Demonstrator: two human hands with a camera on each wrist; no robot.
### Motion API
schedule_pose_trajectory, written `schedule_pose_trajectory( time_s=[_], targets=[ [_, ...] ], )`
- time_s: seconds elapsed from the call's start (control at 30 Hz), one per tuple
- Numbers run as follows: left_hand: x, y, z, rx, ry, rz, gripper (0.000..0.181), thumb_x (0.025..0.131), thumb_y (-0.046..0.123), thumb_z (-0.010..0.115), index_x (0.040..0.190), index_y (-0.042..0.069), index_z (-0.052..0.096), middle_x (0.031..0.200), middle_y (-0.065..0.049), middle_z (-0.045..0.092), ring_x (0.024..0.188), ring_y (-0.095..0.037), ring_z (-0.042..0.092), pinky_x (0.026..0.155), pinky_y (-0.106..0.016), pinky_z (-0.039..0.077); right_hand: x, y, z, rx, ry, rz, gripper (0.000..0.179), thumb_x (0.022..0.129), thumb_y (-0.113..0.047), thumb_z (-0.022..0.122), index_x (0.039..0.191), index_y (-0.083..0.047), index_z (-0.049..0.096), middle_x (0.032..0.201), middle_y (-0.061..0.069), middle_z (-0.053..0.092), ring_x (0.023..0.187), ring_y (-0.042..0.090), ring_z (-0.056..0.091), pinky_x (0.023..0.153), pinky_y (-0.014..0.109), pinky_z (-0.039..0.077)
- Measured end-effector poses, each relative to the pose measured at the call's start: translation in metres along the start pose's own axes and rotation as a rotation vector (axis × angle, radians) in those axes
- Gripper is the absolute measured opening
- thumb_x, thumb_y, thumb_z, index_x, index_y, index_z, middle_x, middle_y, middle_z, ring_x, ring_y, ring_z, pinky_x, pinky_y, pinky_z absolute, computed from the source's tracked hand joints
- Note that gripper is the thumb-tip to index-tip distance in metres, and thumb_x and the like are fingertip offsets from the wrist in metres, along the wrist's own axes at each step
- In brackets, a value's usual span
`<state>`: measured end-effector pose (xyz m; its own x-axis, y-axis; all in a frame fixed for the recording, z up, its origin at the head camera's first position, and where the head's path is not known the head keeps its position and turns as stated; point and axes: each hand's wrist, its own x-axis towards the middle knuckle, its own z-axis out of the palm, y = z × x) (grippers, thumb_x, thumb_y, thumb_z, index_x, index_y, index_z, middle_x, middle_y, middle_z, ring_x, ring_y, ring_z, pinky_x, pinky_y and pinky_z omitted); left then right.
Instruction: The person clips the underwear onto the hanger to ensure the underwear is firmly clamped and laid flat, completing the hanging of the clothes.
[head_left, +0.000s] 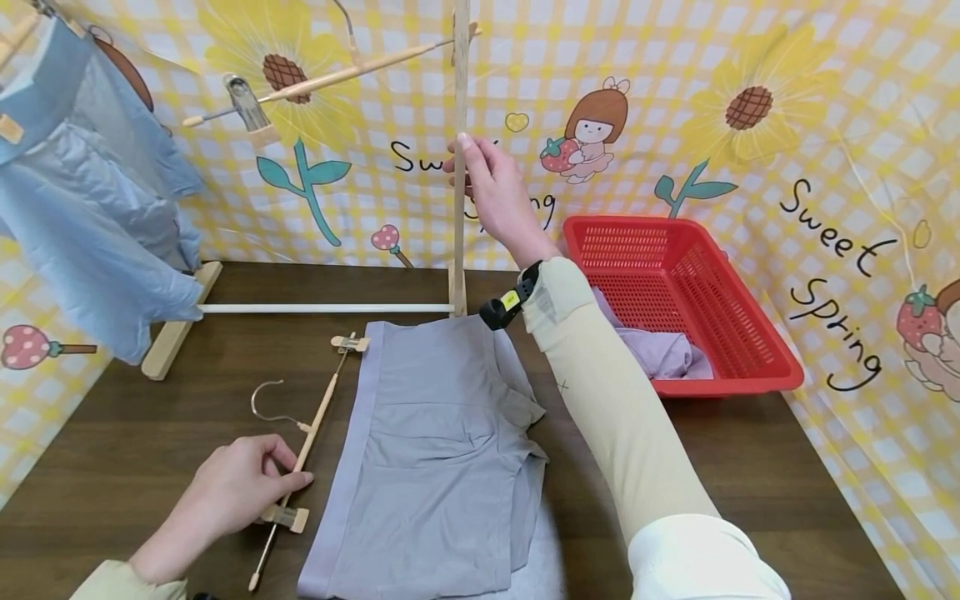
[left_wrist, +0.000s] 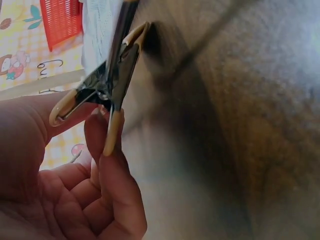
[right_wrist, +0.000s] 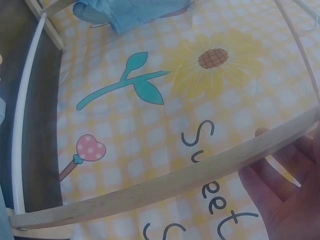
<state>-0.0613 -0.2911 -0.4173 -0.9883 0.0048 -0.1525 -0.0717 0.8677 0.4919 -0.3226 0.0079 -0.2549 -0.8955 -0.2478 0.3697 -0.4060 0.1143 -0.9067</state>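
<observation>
On the table lie grey boxer briefs (head_left: 442, 467), waistband toward the left. Beside the waistband is a wooden clip hanger (head_left: 322, 406), its hook pointing left. My left hand (head_left: 232, 483) pinches the hanger's rod just above the lower clip (head_left: 288, 518); that metal clip (left_wrist: 112, 82) shows close up in the left wrist view. The upper clip (head_left: 350, 342) sits at the waistband's far corner; whether it bites the cloth I cannot tell. My right hand (head_left: 501, 196) grips the upright wooden post (head_left: 460, 229) of a rack, thumb in front, fingers partly hidden behind.
Light blue shorts (head_left: 90, 175) hang at the rack's left. An unloaded clip hanger (head_left: 345, 77) hangs beside the post. A red basket (head_left: 750, 308) at the right holds lilac cloth (head_left: 663, 354). The rack's white bottom bar (head_left: 322, 308) runs behind the briefs. A patterned backdrop stands behind.
</observation>
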Motion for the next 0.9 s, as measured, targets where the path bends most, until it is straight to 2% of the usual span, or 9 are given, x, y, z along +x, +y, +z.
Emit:
schedule_pose_trajectory(
  time_s=[0.4, 0.67, 0.8, 0.9],
  targets=[
    [0.005, -0.002, 0.007, 0.06, -0.021, 0.031, 0.033, 0.076, 0.035, 0.086, 0.076, 0.019, 0.058, 0.058, 0.008, 0.049, 0.054, -0.014, 0.047, 0.056, -0.036, 0.039, 0.001, 0.002, -0.001, 0.029, 0.0, -0.007, 0.045, 0.112, -0.036, 0.04, 0.13, -0.001, 0.061, 0.11, 0.012, 0.066, 0.106, 0.03, 0.065, 0.091, 0.028, 0.052],
    [0.006, -0.005, 0.002, 0.097, -0.052, 0.106, 0.038, 0.071, 0.033, 0.089, 0.072, 0.021, 0.053, 0.057, 0.011, 0.048, 0.054, -0.013, 0.046, 0.055, -0.036, 0.038, 0.001, 0.002, -0.001, 0.041, 0.011, -0.013, 0.043, 0.111, -0.035, 0.041, 0.128, -0.002, 0.062, 0.109, 0.012, 0.066, 0.106, 0.029, 0.065, 0.091, 0.028, 0.052],
    [0.007, -0.003, -0.003, 0.121, -0.079, 0.098, 0.04, 0.072, 0.041, 0.089, 0.072, 0.02, 0.055, 0.058, 0.01, 0.05, 0.055, -0.013, 0.047, 0.056, -0.036, 0.039, 0.0, 0.001, -0.002, 0.015, -0.004, 0.0, 0.043, 0.111, -0.036, 0.042, 0.131, -0.003, 0.061, 0.113, 0.014, 0.066, 0.11, 0.028, 0.064, 0.093, 0.028, 0.052],
    [0.007, 0.003, -0.013, 0.14, -0.108, 0.084, 0.041, 0.079, 0.049, 0.083, 0.072, 0.02, 0.056, 0.057, 0.009, 0.051, 0.053, -0.013, 0.048, 0.055, -0.036, 0.04, -0.005, -0.001, -0.004, -0.065, -0.02, 0.034, 0.045, 0.109, -0.041, 0.047, 0.134, -0.006, 0.058, 0.121, 0.01, 0.063, 0.111, 0.021, 0.06, 0.093, 0.028, 0.05]
  ],
)
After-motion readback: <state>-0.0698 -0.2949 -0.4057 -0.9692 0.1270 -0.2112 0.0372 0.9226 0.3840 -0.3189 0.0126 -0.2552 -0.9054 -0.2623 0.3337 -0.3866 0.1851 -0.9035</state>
